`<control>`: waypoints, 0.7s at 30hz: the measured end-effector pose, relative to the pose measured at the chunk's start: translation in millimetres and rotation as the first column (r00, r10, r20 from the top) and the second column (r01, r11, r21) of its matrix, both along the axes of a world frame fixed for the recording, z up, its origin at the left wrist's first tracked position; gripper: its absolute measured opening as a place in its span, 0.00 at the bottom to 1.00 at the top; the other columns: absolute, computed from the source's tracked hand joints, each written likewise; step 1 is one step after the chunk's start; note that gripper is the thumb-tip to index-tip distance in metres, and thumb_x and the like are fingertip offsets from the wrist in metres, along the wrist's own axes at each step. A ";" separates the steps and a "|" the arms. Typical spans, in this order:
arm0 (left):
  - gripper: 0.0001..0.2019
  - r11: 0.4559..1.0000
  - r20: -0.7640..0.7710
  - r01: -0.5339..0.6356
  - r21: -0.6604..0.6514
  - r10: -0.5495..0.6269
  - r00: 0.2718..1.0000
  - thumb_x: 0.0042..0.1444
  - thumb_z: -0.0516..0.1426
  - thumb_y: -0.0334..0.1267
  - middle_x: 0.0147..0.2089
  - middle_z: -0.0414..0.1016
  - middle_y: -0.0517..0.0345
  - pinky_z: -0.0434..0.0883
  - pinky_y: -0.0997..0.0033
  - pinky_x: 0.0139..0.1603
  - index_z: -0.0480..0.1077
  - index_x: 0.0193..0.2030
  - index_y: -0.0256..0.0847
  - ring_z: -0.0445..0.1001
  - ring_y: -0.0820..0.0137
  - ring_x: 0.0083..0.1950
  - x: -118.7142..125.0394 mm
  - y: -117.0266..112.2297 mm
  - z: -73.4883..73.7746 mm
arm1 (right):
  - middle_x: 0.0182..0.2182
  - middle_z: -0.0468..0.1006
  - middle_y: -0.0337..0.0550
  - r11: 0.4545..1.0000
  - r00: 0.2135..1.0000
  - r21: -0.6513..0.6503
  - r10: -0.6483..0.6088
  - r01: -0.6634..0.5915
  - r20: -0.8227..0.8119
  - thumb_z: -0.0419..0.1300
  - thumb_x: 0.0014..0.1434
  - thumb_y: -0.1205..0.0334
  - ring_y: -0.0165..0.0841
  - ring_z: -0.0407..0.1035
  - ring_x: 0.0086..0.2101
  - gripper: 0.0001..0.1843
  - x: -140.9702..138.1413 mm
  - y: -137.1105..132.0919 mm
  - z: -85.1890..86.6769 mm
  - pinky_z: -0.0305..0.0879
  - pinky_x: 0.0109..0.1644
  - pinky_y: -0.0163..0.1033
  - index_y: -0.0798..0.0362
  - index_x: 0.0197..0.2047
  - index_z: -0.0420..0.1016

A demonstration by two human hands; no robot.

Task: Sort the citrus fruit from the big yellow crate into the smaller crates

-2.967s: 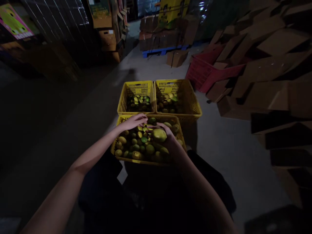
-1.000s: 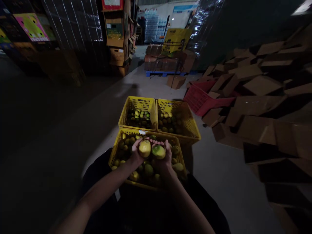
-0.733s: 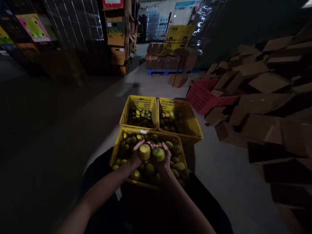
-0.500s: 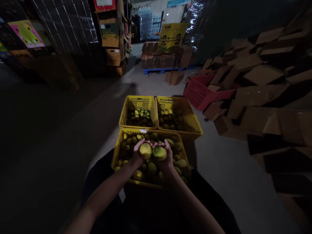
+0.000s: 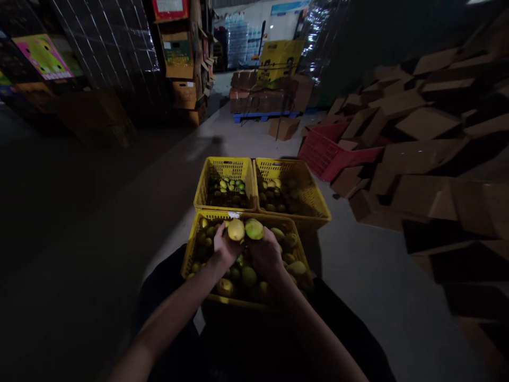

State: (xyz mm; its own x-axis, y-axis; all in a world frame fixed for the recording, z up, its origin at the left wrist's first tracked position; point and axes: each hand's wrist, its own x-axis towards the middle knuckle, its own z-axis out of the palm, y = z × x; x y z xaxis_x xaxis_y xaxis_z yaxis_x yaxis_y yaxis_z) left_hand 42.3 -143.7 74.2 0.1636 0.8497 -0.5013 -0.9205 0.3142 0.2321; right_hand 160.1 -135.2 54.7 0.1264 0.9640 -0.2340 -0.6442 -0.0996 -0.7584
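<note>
My left hand [image 5: 226, 246] is closed around a round yellow fruit [image 5: 236, 229]; its exact kind is hard to make out in the dim light. A greener, yellow-tinged fruit [image 5: 254, 229] lies in my right hand [image 5: 268, 249], whose fingers are partly hidden. The two fruits are side by side, nearly touching. Both hands are over the near yellow crate [image 5: 242, 303], close to its far rim. Inside that crate lie many similar fruits, green to yellow, among them a green one [image 5: 249, 276] below my hands.
Beyond the near crate stand a left yellow crate [image 5: 201, 183] and a right yellow crate [image 5: 314, 196], each with fruit at the bottom. A red crate [image 5: 324, 154] and heaped cardboard boxes [image 5: 429, 154] fill the right side. Farther back, cartons rest on a blue pallet [image 5: 264, 115].
Both hands have moved slightly forward with their fruits, toward the crate's far rim. The fruits have turned, showing different sides. The crates have stayed in place.
</note>
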 end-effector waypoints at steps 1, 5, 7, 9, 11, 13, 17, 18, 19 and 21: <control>0.18 1.000 0.000 -0.005 -0.003 0.005 1.000 0.60 0.51 0.46 0.39 0.79 0.48 0.73 0.59 0.46 0.73 0.47 0.35 0.77 0.60 0.43 -0.4 1.4 -1.6 | 0.35 0.80 0.41 1.000 1.000 -0.006 0.021 -0.021 -0.010 0.60 0.62 0.59 0.30 0.74 0.37 0.08 -0.9 0.0 -1.0 0.72 0.45 0.38 0.52 0.33 0.75; 0.16 1.000 -0.030 0.003 -0.028 -0.003 1.000 0.60 0.52 0.46 0.35 0.78 0.51 0.73 0.63 0.44 0.73 0.45 0.37 0.76 0.64 0.37 -3.8 6.3 -4.5 | 0.34 0.80 0.36 0.993 0.988 -0.023 0.112 -0.115 -0.110 0.65 0.56 0.58 0.30 0.75 0.36 0.07 -10.8 -2.6 -5.0 0.72 0.44 0.38 0.49 0.36 0.73; 0.16 0.999 -0.057 0.024 -0.034 -0.026 0.998 0.61 0.51 0.46 0.34 0.77 0.52 0.73 0.64 0.42 0.73 0.44 0.36 0.76 0.65 0.37 -7.9 6.6 -3.2 | 0.32 0.80 0.34 0.988 0.977 -0.027 0.148 -0.154 -0.156 0.68 0.51 0.58 0.31 0.76 0.35 0.12 -16.8 -5.0 -6.7 0.72 0.45 0.39 0.49 0.36 0.72; 0.17 0.999 -0.086 0.035 -0.038 -0.038 0.996 0.62 0.50 0.47 0.31 0.76 0.53 0.73 0.66 0.41 0.73 0.42 0.36 0.76 0.66 0.36 -13.0 4.5 -0.7 | 0.30 0.81 0.34 0.982 0.969 -0.031 0.178 -0.186 -0.170 0.70 0.47 0.59 0.31 0.76 0.35 0.14 -20.8 -9.5 -6.7 0.72 0.45 0.40 0.51 0.35 0.71; 0.17 0.998 -0.111 0.048 -0.032 -0.051 0.993 0.63 0.49 0.47 0.28 0.74 0.55 0.74 0.67 0.40 0.72 0.39 0.35 0.75 0.66 0.34 -17.6 0.1 2.1 | 0.31 0.81 0.38 0.976 0.965 -0.021 0.209 -0.215 -0.159 0.70 0.46 0.58 0.33 0.77 0.36 0.15 -22.6 -17.9 -4.5 0.72 0.44 0.40 0.52 0.35 0.72; 0.16 0.998 -0.125 0.064 0.001 -0.064 0.990 0.63 0.51 0.46 0.27 0.74 0.56 0.74 0.67 0.41 0.72 0.39 0.34 0.75 0.67 0.34 -20.0 -5.8 3.8 | 0.32 0.82 0.42 0.972 0.964 -0.002 0.231 -0.234 -0.134 0.71 0.46 0.55 0.35 0.77 0.37 0.16 -23.0 -30.7 -1.2 0.72 0.44 0.41 0.53 0.35 0.74; 0.09 0.994 -0.131 0.036 0.100 -0.022 0.991 0.61 0.56 0.38 0.33 0.76 0.53 0.73 0.71 0.44 0.73 0.42 0.34 0.77 0.68 0.38 -19.5 -20.4 -1.0 | 0.35 0.83 0.45 0.979 0.975 0.019 0.204 -0.203 -0.088 0.73 0.41 0.51 0.38 0.78 0.36 0.21 -23.7 -64.7 0.2 0.73 0.46 0.41 0.54 0.35 0.77; 0.08 0.994 -0.133 0.020 0.105 -0.006 0.991 0.61 0.56 0.36 0.34 0.76 0.54 0.73 0.72 0.44 0.72 0.42 0.35 0.77 0.69 0.38 -19.3 -25.1 -4.0 | 0.35 0.83 0.45 0.979 0.976 0.012 0.202 -0.202 -0.084 0.74 0.39 0.50 0.39 0.79 0.37 0.23 -24.1 -74.0 -1.4 0.73 0.47 0.43 0.54 0.36 0.77; 0.07 0.995 -0.134 0.007 0.097 0.006 0.991 0.60 0.56 0.34 0.34 0.77 0.54 0.73 0.73 0.43 0.72 0.43 0.36 0.77 0.70 0.37 -19.5 -30.8 -7.5 | 0.35 0.83 0.46 0.979 0.975 -0.001 0.204 -0.204 -0.084 0.75 0.38 0.50 0.41 0.79 0.37 0.23 -24.5 -83.5 -3.7 0.73 0.47 0.45 0.54 0.36 0.78; 0.05 0.998 -0.129 -0.006 0.056 0.013 0.992 0.60 0.56 0.33 0.33 0.76 0.55 0.74 0.74 0.40 0.71 0.41 0.36 0.77 0.71 0.34 -21.1 -45.3 -15.4 | 0.36 0.83 0.48 0.977 0.974 -0.014 0.211 -0.213 -0.083 0.76 0.37 0.50 0.44 0.79 0.39 0.24 -25.5 -102.7 -10.1 0.71 0.50 0.49 0.54 0.36 0.79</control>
